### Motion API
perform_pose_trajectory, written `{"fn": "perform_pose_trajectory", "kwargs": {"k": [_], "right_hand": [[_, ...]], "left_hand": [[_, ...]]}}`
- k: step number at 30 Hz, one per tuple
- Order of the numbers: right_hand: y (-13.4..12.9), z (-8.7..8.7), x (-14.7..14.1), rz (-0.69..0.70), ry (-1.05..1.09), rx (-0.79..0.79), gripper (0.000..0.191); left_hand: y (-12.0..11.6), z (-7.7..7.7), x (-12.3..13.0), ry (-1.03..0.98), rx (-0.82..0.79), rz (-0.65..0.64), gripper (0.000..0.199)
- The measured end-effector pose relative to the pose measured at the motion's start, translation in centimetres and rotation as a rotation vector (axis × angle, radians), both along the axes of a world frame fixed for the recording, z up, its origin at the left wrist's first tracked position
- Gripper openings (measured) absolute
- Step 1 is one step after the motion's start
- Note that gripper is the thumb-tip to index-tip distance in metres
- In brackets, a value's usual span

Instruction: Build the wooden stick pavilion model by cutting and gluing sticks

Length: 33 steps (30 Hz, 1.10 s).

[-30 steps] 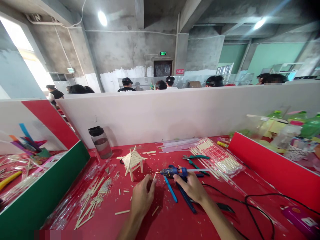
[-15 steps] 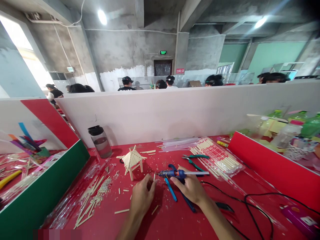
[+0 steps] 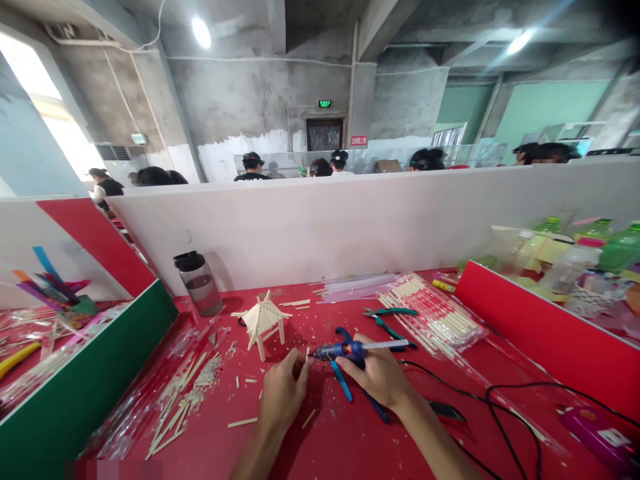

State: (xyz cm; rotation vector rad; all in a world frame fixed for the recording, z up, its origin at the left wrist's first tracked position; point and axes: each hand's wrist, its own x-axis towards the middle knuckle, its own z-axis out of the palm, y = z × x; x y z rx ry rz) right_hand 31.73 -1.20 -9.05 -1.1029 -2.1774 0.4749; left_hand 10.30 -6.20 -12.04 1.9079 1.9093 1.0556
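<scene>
Between the fingertips of my left hand a short wooden stick piece stands upright. My right hand is wrapped round a blue glue gun with a clear glue stick out of its back. Its nozzle points left and is at the small stick piece; whether they touch is hard to tell. A little model pavilion made of wooden sticks stands on the red table, behind my left hand. Below the glue gun lies a blue pen-like tool.
Green-handled pliers and packs of sticks lie behind my right hand. A water bottle stands at the back left. Loose sticks and scraps lie left. A black cable runs right. Green and red dividers flank the table.
The glue gun in my right hand has shifted slightly left and tilted a little, its nozzle now closer to the stick piece. My left hand holds nearly the same place.
</scene>
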Motion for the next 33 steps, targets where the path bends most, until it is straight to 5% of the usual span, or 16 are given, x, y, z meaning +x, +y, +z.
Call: {"fn": "perform_pose_trajectory", "kwargs": {"k": [7,21,33], "right_hand": [[0.23,-0.31,-0.01,-0.078,-0.008,0.037,0.039],[-0.35,0.58,-0.03,-0.015,-0.069,-0.014,0.037],[0.18,0.61,0.32,-0.047,0.079,-0.066,0.036]], "left_hand": [[0.15,-0.46,-0.16,0.042,-0.008,0.003,0.032],[0.14,-0.41,-0.25,0.013,-0.037,-0.005,0.032],[0.45,-0.79,-0.35,0.013,-0.041,-0.003,0.032]]}}
